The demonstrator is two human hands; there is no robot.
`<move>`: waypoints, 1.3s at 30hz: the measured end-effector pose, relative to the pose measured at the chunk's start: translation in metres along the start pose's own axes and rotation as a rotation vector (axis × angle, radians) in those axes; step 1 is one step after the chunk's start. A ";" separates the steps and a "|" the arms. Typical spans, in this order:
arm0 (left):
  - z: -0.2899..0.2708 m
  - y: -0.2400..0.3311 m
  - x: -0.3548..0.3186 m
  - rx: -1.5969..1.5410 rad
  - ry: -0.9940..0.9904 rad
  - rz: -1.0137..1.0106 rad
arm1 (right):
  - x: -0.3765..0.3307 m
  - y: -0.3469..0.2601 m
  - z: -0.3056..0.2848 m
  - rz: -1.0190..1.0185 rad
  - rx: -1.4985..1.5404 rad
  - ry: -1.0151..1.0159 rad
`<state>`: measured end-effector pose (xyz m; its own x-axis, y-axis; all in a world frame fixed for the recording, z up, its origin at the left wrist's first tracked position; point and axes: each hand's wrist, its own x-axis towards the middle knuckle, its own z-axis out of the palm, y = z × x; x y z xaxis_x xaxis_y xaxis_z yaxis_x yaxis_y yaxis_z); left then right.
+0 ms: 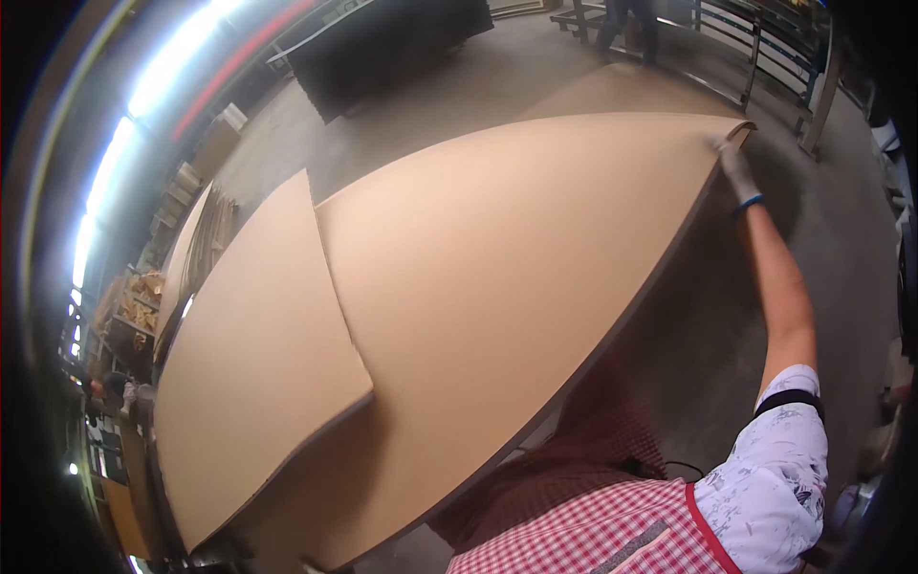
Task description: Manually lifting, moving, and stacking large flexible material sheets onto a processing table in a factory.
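A large tan sheet, which looks like cardboard (516, 258), stretches across the view in front of me. Its far right corner bends up slightly. My right hand (734, 174), in a pale glove with a blue cuff, grips the sheet's right edge near that corner, fingers over the top face; they are a little blurred. A second tan sheet (263, 354) overlaps the left part of the large one, its near right corner raised and casting a shadow. My left hand does not show.
A dark stack (387, 53) stands at the back. Upper right, a person's legs (626, 33) are beside metal rails (755, 62). More upright sheets (206, 239) lean at the left, near a shelf of brown scraps (139, 306). Grey floor (794, 210) lies right of the sheet.
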<state>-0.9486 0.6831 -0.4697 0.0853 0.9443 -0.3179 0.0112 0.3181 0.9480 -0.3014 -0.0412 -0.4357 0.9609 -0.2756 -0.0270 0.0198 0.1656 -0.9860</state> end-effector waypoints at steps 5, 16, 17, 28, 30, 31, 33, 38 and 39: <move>0.193 -0.074 -0.041 -0.242 -0.531 -0.257 | 0.090 -0.052 -0.113 -0.325 -0.060 0.113; 0.485 -0.370 -0.150 -0.001 -0.949 -0.864 | 0.020 0.293 0.124 0.528 0.099 0.656; 0.474 -0.372 -0.148 -0.112 -0.827 -1.075 | 0.020 0.311 0.106 0.516 0.095 0.702; 0.232 -0.442 0.141 0.249 -0.130 -0.797 | 0.026 0.362 0.079 0.794 0.086 0.466; 0.236 -0.449 0.133 0.320 -0.275 -0.696 | 0.030 0.379 0.066 0.841 0.022 0.470; 0.251 -0.449 0.117 0.385 -0.437 -0.591 | 0.037 0.397 0.047 0.743 0.061 0.476; 0.305 -0.432 0.085 0.618 -0.560 -0.478 | 0.058 0.429 0.011 0.643 0.087 0.503; 0.393 -0.384 0.026 0.733 -0.555 -0.770 | 0.071 0.477 0.024 0.697 -0.170 0.531; 0.392 -0.392 0.027 0.735 -0.558 -0.776 | 0.064 0.467 0.035 0.674 -0.103 0.540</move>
<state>-0.5606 0.5512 -0.8438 0.2219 0.2985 -0.9283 0.7995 0.4893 0.3485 -0.2212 0.0520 -0.8923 0.4961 -0.5653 -0.6590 -0.5561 0.3760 -0.7412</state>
